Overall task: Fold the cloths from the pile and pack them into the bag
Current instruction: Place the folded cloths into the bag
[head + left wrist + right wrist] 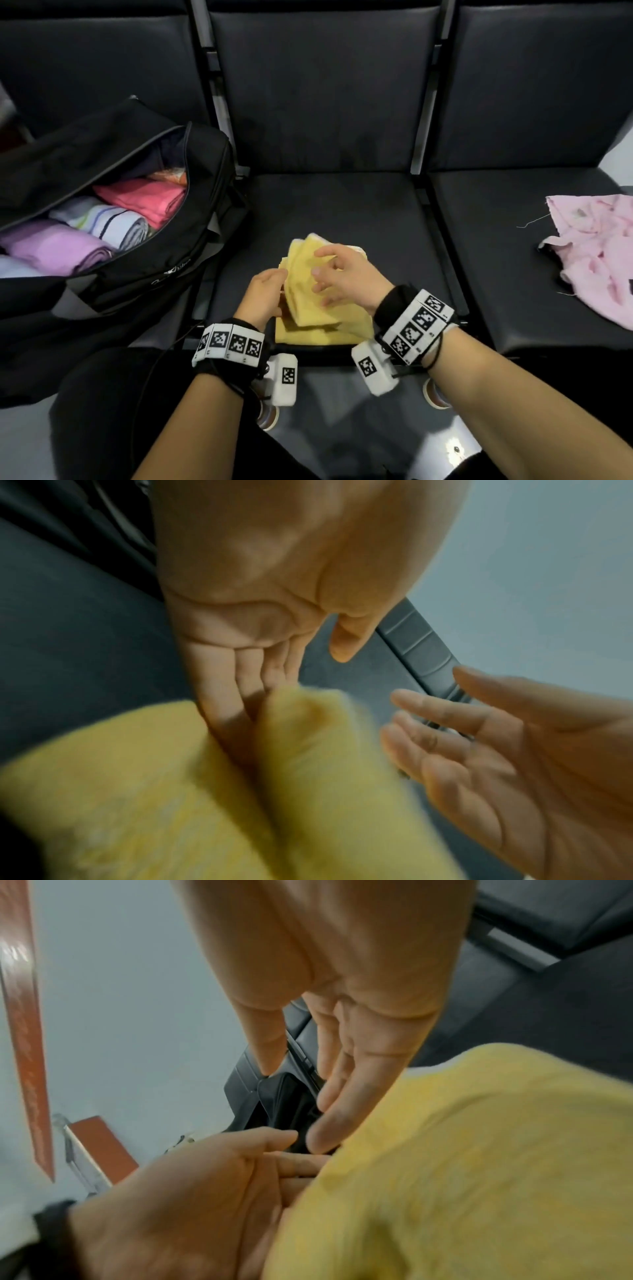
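Seemingly, yellow cloth (310, 301) lies between both open-fingered grips, touching left hand (263, 294).

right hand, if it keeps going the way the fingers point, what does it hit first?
Probably the left hand: the right hand hovers open over the yellow cloth, fingers pointing left at it. Depth is unclear; it might brush the cloth first.
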A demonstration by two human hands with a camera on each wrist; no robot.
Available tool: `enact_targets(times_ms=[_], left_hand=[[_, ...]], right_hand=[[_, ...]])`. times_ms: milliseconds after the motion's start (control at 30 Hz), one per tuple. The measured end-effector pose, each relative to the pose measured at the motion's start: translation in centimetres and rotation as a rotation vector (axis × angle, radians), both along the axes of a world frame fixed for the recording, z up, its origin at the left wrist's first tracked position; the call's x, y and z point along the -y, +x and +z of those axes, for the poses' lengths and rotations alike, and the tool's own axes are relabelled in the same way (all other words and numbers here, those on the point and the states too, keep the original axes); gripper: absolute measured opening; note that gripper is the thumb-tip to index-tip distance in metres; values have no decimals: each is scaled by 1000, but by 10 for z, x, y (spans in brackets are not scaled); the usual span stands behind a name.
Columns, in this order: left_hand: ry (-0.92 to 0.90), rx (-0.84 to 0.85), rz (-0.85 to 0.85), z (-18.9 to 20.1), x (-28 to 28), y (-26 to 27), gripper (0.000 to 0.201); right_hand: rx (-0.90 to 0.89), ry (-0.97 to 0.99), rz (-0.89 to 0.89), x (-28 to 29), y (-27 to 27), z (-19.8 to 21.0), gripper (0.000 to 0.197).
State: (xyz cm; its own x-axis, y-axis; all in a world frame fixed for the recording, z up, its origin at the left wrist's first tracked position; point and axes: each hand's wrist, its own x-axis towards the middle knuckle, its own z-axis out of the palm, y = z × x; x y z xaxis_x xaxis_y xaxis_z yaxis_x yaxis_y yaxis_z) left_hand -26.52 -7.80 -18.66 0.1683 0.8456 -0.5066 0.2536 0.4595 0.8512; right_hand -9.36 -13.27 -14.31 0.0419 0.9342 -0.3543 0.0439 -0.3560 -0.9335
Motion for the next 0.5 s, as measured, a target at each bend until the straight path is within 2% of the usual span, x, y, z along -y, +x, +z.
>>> enact_targets(times_ms=[67, 200, 267, 400, 500], left_hand=[[-59, -42, -12, -4, 0, -2, 17], [15, -73, -84, -6, 4, 0, 55], [85, -85, -149, -7, 6, 3, 63], [193, -125, -111, -4, 7, 4, 51], [216, -155, -73, -4, 2, -2, 46]], right_hand=[[75, 0, 47, 4, 0, -8, 31], [236, 57, 48, 22, 22, -21, 26], [312, 113, 72, 30, 29, -24, 25], [403, 241, 98, 41, 31, -28, 29], [545, 291, 236, 45, 30, -33, 32]])
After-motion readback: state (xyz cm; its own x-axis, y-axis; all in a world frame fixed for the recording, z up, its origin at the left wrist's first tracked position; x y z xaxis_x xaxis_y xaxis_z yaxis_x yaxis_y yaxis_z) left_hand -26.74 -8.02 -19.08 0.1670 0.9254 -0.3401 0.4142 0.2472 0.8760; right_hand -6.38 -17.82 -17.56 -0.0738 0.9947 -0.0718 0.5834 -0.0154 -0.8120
